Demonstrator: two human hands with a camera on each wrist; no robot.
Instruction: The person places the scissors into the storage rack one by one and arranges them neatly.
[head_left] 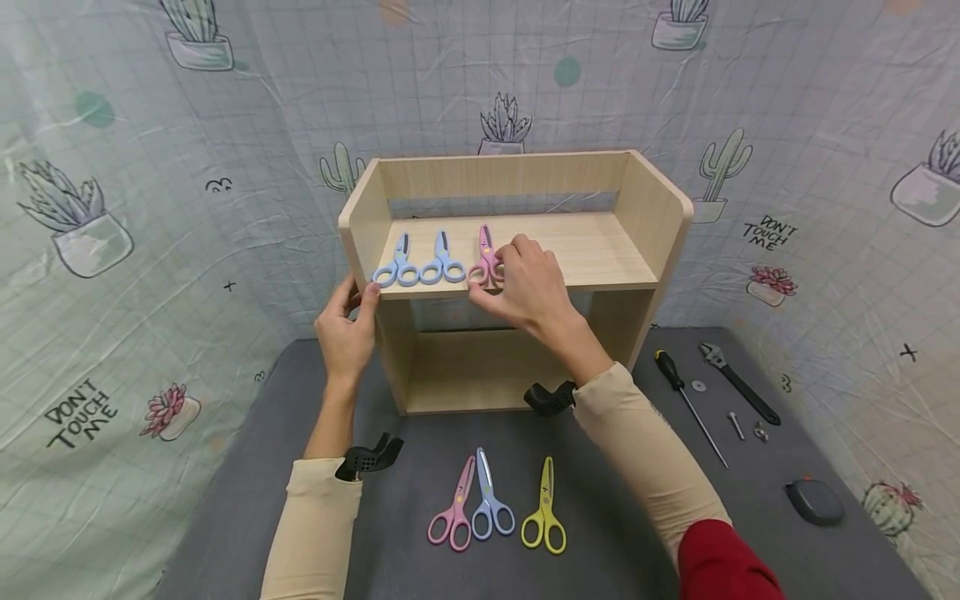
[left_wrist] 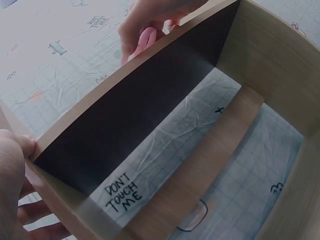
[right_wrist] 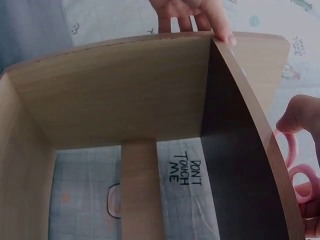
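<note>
My left hand (head_left: pixel 347 331) grips the left side of a two-tier wooden shelf (head_left: pixel 592 250), its thumb at the front edge of the upper board and its fingers along the outer side. On that board, my right hand (head_left: pixel 534 285) pinches the handles of a pair of pink scissors (head_left: pixel 485 243), blades pointing to the back. To their left, two pairs of blue scissors (head_left: pixel 402 250) lie side by side, pointing the same way. The right wrist view shows the pink finger loops (right_wrist: pixel 305 181) just over the board's front edge, with fingers around them.
Pink scissors (head_left: pixel 455 508), blue scissors (head_left: pixel 491 508) and yellow scissors (head_left: pixel 546 504) lie on the grey table (head_left: pixel 405 567) before the shelf. At the right are a screwdriver (head_left: pixel 678 383), an adjustable wrench (head_left: pixel 738 383), a washer (head_left: pixel 699 386), a bolt (head_left: pixel 736 426) and a dark rounded object (head_left: pixel 815 502).
</note>
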